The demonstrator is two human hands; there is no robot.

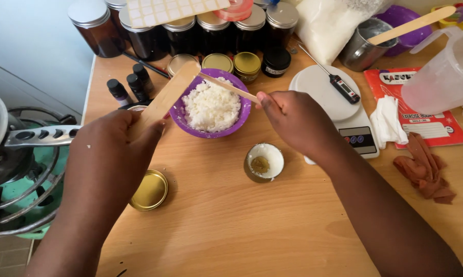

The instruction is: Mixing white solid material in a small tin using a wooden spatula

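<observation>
My left hand (119,139) grips a wide flat wooden stick (168,93) whose far end reaches the rim of a purple bowl (180,116) holding white flaky wax (212,106). A thin wooden stick (230,87) lies across that bowl's far rim, pinched in my right hand (292,119). In front of the bowl, below my right hand, sits a small round tin (264,162) with a white coating inside and a yellowish centre. Its gold lid (149,190) lies on the wooden table (231,225) near my left forearm.
Dark jars with silver lids (180,31) line the back, small gold tins (247,63) and dropper bottles (127,84) before them. A white scale (344,115) with a probe thermometer (339,84), a clear jug (447,72), tissues, an exercise book and a stove with a pan handle (36,136) surround the space.
</observation>
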